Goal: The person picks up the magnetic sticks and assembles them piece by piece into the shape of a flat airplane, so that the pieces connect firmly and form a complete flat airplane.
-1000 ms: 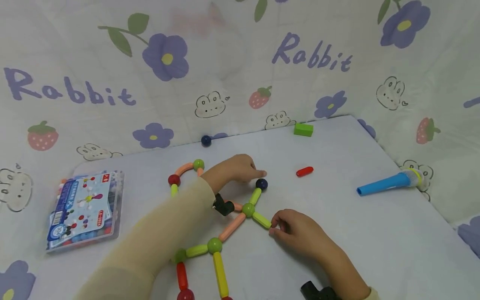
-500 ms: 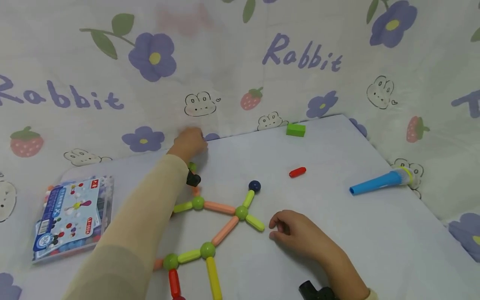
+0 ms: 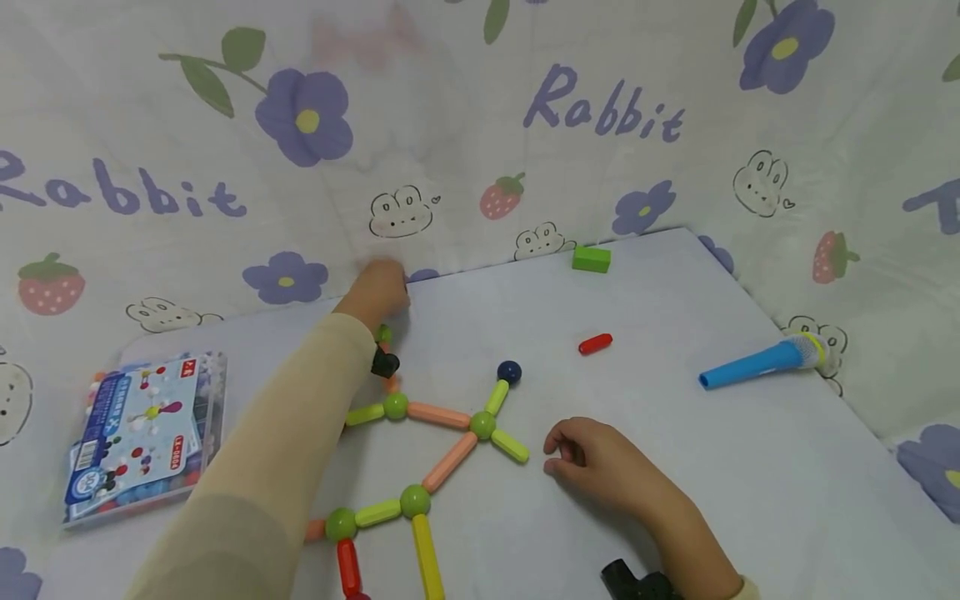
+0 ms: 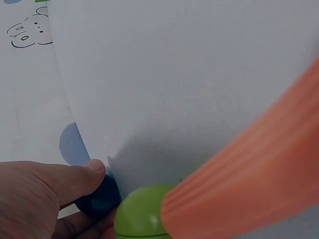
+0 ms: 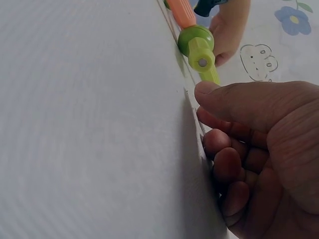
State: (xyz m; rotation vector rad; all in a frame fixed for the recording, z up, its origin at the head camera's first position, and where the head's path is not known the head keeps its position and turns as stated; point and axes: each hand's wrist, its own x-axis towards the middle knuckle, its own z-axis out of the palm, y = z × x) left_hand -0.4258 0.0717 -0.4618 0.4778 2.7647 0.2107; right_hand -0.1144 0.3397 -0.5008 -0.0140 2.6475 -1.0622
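Note:
My left hand (image 3: pixel 375 292) reaches to the back edge of the white table. In the left wrist view its thumb and fingers pinch a dark blue ball (image 4: pixel 103 200), which the hand hides in the head view. Beside that ball sit a green ball (image 4: pixel 139 211) and an orange stick (image 4: pixel 244 174). My right hand (image 3: pixel 600 462) rests on the table with loosely curled fingers and nothing in them. Just left of its fingertips lies a yellow-green stick (image 3: pixel 511 447), joined to a green ball (image 3: pixel 483 426). Another stick from that ball ends in a dark blue ball (image 3: pixel 509 372).
More joined sticks and balls, among them a yellow stick (image 3: pixel 427 554), run toward the front. A clear box (image 3: pixel 142 437) of parts lies left. To the right are a red stick (image 3: pixel 596 344), a green block (image 3: pixel 592 260) and a blue toy microphone (image 3: pixel 761 364).
My left hand has moved from above the joined dark blue ball to the loose one at the back edge and pinched it. The yellow-green stick is now apart from my right fingertips.

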